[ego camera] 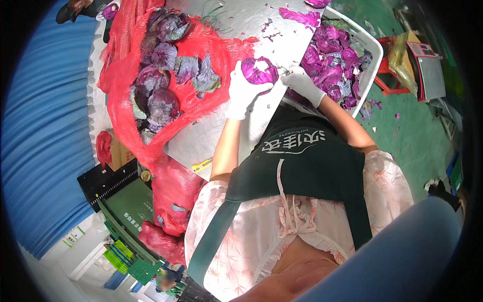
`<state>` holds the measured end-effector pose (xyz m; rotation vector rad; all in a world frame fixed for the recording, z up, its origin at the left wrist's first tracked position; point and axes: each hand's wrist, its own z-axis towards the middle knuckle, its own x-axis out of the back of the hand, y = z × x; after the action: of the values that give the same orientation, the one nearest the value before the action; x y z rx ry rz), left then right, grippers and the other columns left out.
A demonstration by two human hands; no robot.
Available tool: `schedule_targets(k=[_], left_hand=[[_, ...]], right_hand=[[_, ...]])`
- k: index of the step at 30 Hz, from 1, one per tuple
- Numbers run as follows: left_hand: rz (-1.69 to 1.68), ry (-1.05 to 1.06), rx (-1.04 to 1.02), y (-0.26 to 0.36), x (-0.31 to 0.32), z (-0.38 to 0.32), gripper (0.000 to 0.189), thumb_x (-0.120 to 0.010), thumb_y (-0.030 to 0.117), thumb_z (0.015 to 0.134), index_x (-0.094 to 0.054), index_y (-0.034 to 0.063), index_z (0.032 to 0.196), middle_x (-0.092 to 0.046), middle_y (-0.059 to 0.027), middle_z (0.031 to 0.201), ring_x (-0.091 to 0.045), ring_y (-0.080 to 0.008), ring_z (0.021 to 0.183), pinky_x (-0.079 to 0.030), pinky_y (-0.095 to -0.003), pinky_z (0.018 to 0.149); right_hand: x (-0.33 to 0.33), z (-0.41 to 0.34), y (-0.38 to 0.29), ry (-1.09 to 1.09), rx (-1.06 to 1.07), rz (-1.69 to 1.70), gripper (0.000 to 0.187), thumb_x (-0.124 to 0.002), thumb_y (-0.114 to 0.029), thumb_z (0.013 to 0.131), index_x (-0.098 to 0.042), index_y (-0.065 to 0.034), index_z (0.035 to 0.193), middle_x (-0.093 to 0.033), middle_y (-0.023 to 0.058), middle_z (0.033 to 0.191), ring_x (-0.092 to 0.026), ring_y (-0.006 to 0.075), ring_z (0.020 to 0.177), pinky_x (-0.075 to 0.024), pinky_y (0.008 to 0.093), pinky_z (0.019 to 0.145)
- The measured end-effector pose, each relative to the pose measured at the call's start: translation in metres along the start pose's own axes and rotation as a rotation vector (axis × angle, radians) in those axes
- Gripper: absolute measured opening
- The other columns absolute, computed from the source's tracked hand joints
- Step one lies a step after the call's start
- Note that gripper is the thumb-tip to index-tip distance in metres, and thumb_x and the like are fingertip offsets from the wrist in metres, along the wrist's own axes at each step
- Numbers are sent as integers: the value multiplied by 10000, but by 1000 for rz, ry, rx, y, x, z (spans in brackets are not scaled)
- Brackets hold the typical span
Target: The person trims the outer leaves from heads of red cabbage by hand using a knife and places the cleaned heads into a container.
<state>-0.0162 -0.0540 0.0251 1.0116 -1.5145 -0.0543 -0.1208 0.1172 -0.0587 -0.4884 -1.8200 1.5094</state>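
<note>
My left hand (241, 92), in a white glove, grips a trimmed red cabbage (266, 75) above the metal table. A pale cut patch shows on the cabbage's upper side. My right hand (305, 85), also gloved, is close to the cabbage's right side, near the table edge; whether its fingers hold something small is not clear. To the left, an opened red mesh sack (124, 113) lies on the table with several untrimmed red cabbages (163, 107) and loose outer leaves (206, 74) on it. Right of the table, a white plastic crate (373, 47) holds many purple leaves (330, 77).
A yellow utility knife (202, 165) lies near the table's front edge. Torn purple leaves (300, 17) and green twine (213, 17) lie at the far side. Filled red sacks (173, 188) stand at lower left. A red stool (388, 81) and a scale (430, 71) stand at right.
</note>
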Motion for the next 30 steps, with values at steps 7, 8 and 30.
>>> schedule_targets(k=[7, 8, 30], left_hand=[[-50, 47, 60, -14, -10, 17, 1085, -908, 461, 416, -441, -105, 1215, -590, -243, 1153, -606, -313, 1076, -486, -376, 930], [-42, -3, 77, -14, -10, 21, 1106, -901, 473, 414, -419, -103, 1227, -566, -252, 1175, -595, -330, 1087, -485, -378, 931], [54, 69, -42, -5, -9, -4, 1180, -895, 437, 420, -339, -42, 1344, -469, -241, 1282, -499, -355, 1190, -434, -402, 989]], right_hand=[[8, -29, -11, 12, 125, -618, 284, -531, -167, 833, -572, -16, 1071, -602, 198, 956, -607, 349, 896, -484, 441, 786], [6, -30, -7, 38, 142, -575, 265, -528, -165, 841, -569, -17, 1057, -602, 189, 937, -611, 349, 880, -488, 447, 774], [44, 56, -1, 93, -119, -661, 362, -486, -372, 916, -637, -51, 993, -671, 152, 836, -657, 326, 754, -512, 436, 674]])
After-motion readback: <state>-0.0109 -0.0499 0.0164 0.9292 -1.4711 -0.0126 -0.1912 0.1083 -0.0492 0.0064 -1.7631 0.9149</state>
